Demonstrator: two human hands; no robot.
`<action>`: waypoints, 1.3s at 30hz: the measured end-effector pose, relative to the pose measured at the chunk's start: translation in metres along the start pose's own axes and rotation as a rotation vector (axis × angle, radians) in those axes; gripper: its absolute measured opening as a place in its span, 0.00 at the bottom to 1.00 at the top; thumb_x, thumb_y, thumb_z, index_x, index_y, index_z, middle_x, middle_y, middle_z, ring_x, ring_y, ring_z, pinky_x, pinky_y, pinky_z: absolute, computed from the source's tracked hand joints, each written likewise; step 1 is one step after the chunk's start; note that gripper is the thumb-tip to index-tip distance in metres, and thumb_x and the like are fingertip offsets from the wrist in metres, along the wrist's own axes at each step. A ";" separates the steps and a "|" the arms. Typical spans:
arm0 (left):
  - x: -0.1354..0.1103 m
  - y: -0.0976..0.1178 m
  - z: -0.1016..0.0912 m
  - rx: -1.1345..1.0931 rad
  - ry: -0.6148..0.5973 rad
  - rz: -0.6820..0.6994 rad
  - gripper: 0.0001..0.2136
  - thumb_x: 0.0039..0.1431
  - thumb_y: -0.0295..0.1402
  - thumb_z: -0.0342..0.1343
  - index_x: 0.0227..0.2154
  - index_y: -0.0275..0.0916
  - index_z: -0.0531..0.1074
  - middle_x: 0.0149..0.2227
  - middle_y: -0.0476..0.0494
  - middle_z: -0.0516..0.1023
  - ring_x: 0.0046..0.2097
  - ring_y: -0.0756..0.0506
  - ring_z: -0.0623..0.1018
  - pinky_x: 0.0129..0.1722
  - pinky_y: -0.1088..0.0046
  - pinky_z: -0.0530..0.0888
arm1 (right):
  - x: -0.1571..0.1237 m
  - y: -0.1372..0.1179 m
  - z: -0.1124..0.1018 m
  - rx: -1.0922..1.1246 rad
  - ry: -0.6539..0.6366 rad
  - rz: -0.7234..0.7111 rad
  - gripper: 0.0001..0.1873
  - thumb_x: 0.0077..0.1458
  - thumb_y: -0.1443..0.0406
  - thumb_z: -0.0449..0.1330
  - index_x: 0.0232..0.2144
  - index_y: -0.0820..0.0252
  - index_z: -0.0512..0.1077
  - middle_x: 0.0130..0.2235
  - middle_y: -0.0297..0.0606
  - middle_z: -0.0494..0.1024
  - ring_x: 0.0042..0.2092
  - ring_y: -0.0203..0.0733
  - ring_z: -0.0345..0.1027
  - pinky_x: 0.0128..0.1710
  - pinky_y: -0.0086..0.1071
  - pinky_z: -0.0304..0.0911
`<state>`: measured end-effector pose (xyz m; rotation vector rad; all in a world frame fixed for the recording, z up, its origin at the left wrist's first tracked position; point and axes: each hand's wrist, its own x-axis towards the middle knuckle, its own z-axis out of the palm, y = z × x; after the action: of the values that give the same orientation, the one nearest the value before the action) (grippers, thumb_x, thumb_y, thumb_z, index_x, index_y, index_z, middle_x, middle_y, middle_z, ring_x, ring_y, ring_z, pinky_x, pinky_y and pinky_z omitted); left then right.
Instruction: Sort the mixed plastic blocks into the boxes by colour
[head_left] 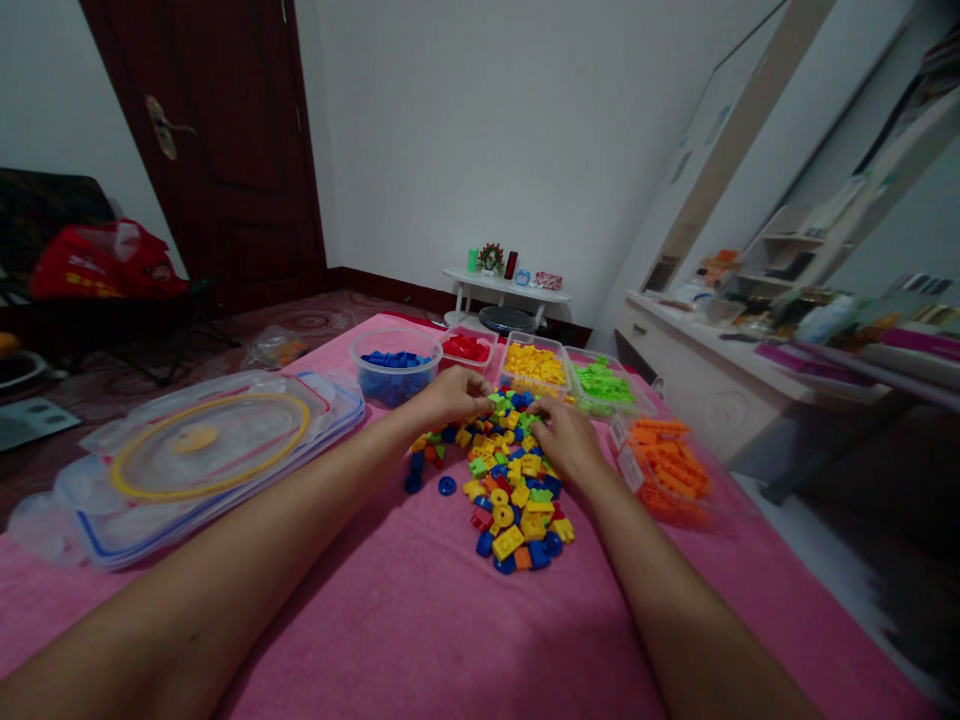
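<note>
A mixed pile of toy building blocks (517,470), in yellow, blue, green, red and orange, lies on the pink cloth (420,610). My left hand (456,395) is over the pile's far left side, its fingers pinched together beside a green piece; what they hold is too small to make out. At the far right side of the pile, my right hand (564,432) has its fingers curled down among the blocks, and their tips are partly hidden. A loose blue round piece (447,486) sits left of the pile.
Beyond the pile stand tubs of sorted blocks: blue (396,385), red (466,350), yellow (535,366) and green (601,382). An orange-block box (667,470) is right of my right forearm. Stacked lids (217,450) lie at the left. A white dresser (697,360) stands at the right.
</note>
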<state>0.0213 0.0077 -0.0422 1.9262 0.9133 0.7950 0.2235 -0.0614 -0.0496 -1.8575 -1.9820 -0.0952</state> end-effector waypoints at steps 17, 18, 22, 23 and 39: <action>-0.004 0.001 0.004 0.165 0.007 0.013 0.08 0.46 0.32 0.55 0.24 0.32 0.76 0.20 0.50 0.72 0.22 0.53 0.67 0.21 0.80 0.61 | -0.003 -0.008 -0.014 -0.090 -0.288 -0.073 0.27 0.45 0.73 0.54 0.47 0.49 0.74 0.47 0.37 0.78 0.48 0.45 0.70 0.48 0.32 0.60; -0.004 0.001 0.005 0.161 0.002 0.010 0.08 0.46 0.32 0.55 0.24 0.32 0.76 0.20 0.50 0.72 0.22 0.53 0.67 0.21 0.80 0.61 | -0.003 -0.007 -0.014 -0.086 -0.291 -0.072 0.27 0.45 0.73 0.54 0.47 0.49 0.75 0.47 0.37 0.78 0.49 0.45 0.70 0.48 0.32 0.60; -0.005 0.001 0.006 0.176 -0.004 0.015 0.08 0.47 0.33 0.55 0.24 0.32 0.75 0.19 0.50 0.72 0.22 0.53 0.67 0.21 0.80 0.61 | -0.002 -0.003 -0.017 -0.042 -0.322 -0.071 0.29 0.42 0.75 0.54 0.46 0.50 0.75 0.45 0.34 0.78 0.48 0.43 0.70 0.47 0.30 0.61; -0.005 0.000 0.006 0.185 -0.004 0.019 0.08 0.47 0.33 0.55 0.24 0.32 0.75 0.20 0.50 0.72 0.22 0.53 0.67 0.20 0.80 0.60 | -0.002 -0.002 -0.019 -0.023 -0.336 -0.078 0.30 0.41 0.76 0.54 0.45 0.50 0.75 0.45 0.33 0.78 0.47 0.42 0.70 0.46 0.29 0.61; -0.005 -0.001 0.012 0.222 -0.030 0.023 0.08 0.49 0.31 0.54 0.27 0.32 0.76 0.25 0.46 0.78 0.27 0.49 0.74 0.24 0.79 0.65 | 0.003 0.008 -0.015 0.027 -0.214 -0.071 0.21 0.39 0.75 0.56 0.36 0.57 0.78 0.34 0.37 0.79 0.36 0.41 0.70 0.34 0.29 0.59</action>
<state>0.0279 -0.0006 -0.0496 2.1379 0.9972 0.6994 0.2350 -0.0622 -0.0370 -1.8467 -2.1804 0.1145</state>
